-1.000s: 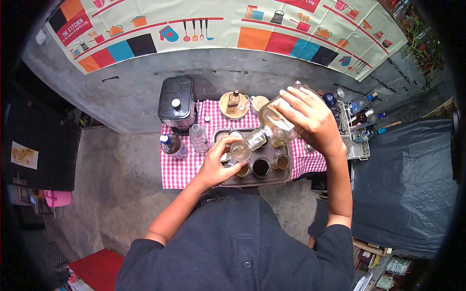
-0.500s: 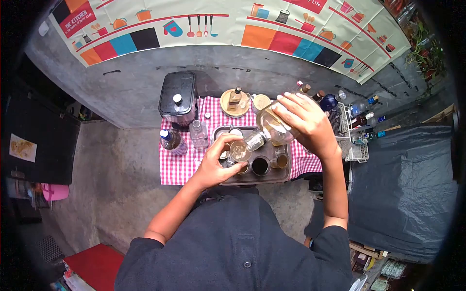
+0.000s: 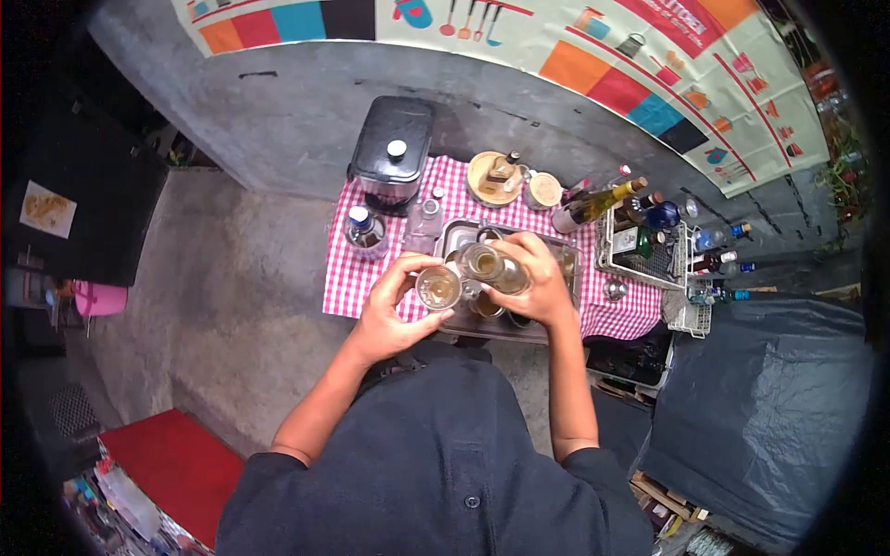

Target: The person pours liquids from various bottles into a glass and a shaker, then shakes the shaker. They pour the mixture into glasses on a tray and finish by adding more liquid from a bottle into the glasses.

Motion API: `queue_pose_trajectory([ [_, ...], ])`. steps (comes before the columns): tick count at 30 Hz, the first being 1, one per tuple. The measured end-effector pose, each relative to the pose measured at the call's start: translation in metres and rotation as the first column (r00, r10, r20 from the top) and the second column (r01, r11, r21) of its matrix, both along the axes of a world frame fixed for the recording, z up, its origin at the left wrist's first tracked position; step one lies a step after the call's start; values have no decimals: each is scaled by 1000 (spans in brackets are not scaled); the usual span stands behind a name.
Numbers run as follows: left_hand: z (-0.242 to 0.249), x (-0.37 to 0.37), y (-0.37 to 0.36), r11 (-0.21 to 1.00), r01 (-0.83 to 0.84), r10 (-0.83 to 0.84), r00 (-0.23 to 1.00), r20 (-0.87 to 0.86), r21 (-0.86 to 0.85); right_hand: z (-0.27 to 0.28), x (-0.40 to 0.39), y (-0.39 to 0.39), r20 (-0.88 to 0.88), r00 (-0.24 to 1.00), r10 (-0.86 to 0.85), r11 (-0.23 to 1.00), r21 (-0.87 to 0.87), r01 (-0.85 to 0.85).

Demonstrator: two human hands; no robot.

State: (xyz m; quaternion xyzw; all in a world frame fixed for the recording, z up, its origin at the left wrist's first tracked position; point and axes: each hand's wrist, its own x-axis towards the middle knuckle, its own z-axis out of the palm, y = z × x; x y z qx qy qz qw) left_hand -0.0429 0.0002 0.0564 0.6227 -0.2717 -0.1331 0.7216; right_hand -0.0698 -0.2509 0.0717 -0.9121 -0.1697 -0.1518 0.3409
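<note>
My left hand (image 3: 391, 310) is wrapped round a clear glass (image 3: 438, 288) with a little pale liquid in it. Close on its right, my right hand (image 3: 538, 283) grips a clear glass bottle (image 3: 491, 267), whose open mouth faces up toward the camera. Both are over the near part of a brown tray (image 3: 536, 335). Cups of dark or brown drink on the tray are partly hidden by my hands and the bottle.
On the checkered cloth (image 3: 345, 295) stand a black-lidded container (image 3: 394, 139), a blue-capped bottle (image 3: 364, 233), an empty clear bottle (image 3: 424, 224), and a round wooden board (image 3: 489, 190) holding a small bottle. Wire baskets (image 3: 649, 269) with bottles are at the right.
My right hand has lowered and turned the bottle from tipped over the glass to mouth-up beside it. The glass has moved slightly left, and the camera view has shifted and rotated.
</note>
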Motion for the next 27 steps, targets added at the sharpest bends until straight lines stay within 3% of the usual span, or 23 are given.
queue_pose_trajectory([
  [8, -32, 0, 81, 970, -211, 231, 954, -188, 120, -133, 8, 87, -185, 980, -71, 983, 156, 100],
  [11, -34, 3, 103, 952, -271, 294, 939, -176, 146, -175, 12, 112, -364, 926, -106, 966, 183, 183],
  [16, -32, 5, 128, 933, -310, 338, 929, -151, 182, -246, 26, 137, -396, 913, -96, 935, 280, 220],
  [20, -31, 5, 140, 927, -305, 338, 931, -135, 220, -279, 31, 148, -443, 893, -77, 847, 444, 293],
  [24, -33, 6, 145, 933, -260, 303, 941, -150, 249, -291, 33, 146, -439, 894, -93, 831, 460, 312],
  [27, -33, 10, 144, 936, -234, 279, 948, -150, 262, -309, 31, 139, -583, 811, 43, 742, 563, 365],
])
